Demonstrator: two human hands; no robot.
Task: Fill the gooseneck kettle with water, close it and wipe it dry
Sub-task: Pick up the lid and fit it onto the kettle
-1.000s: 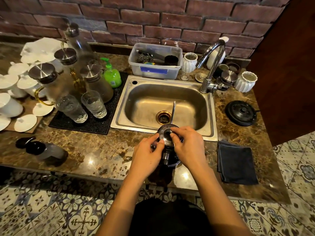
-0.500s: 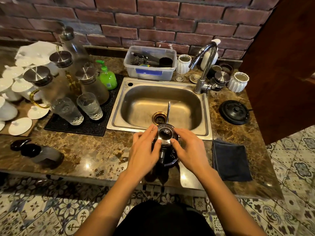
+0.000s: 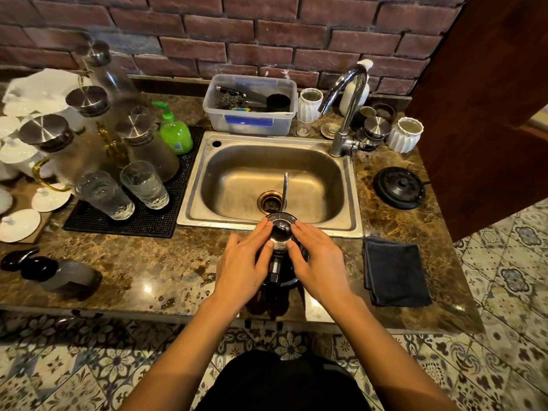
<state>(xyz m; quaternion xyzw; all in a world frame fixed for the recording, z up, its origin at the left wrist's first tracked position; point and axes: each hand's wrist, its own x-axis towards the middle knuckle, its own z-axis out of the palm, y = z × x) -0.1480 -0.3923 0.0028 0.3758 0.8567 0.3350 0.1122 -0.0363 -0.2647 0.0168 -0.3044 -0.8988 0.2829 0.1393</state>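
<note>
Hands sit on the kettle (image 3: 281,256), which stands on the counter (image 3: 148,262) at the sink's (image 3: 353,203) 6 o'clock edge. Left hand (image 3: 244,262) and right hand (image 3: 318,259) lie flat, fingers (image 3: 262,232) spread loose, touching the lid (image 3: 281,231) from 9 and 3 o'clock. A black cloth (image 3: 394,271) lies at 3 o'clock.

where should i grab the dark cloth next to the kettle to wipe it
Pinch the cloth at its near right corner, coming from above with the right hand. It lies folded flat on the counter, apart from the kettle, and that corner is clear of everything else.
</note>
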